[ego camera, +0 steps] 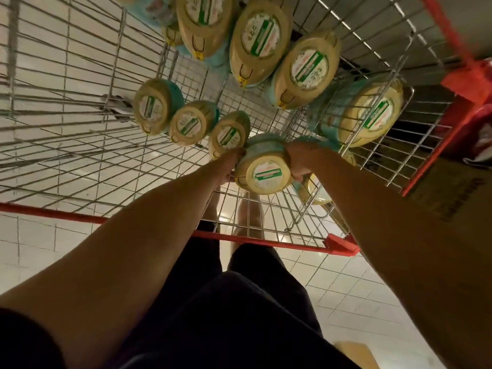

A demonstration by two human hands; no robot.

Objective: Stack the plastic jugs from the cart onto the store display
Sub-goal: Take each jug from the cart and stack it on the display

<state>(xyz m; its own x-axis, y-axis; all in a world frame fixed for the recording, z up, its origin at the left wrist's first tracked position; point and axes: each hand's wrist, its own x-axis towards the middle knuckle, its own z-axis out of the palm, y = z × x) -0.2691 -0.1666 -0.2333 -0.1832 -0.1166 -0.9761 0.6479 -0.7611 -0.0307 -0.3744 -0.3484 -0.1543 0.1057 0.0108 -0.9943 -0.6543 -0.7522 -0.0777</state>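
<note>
Fingers of the left hand curled against the left side of a jug at centre frame; fingers of the right hand wrapped around its right side, thumb low by the cap edge. Jug gripped between both palms, tan cap with a white and green label facing up, pale blue body below. Held above the wire floor of the cart, near the red front rail.

Three more jugs upright in a row just left of the held one, the nearest touching or almost touching the left hand. Larger jugs crowded along the top of the frame. Another jug at right, behind a wire divider. Brown cardboard box at far right. Pale tiled floor beneath, dark trousers at bottom centre.
</note>
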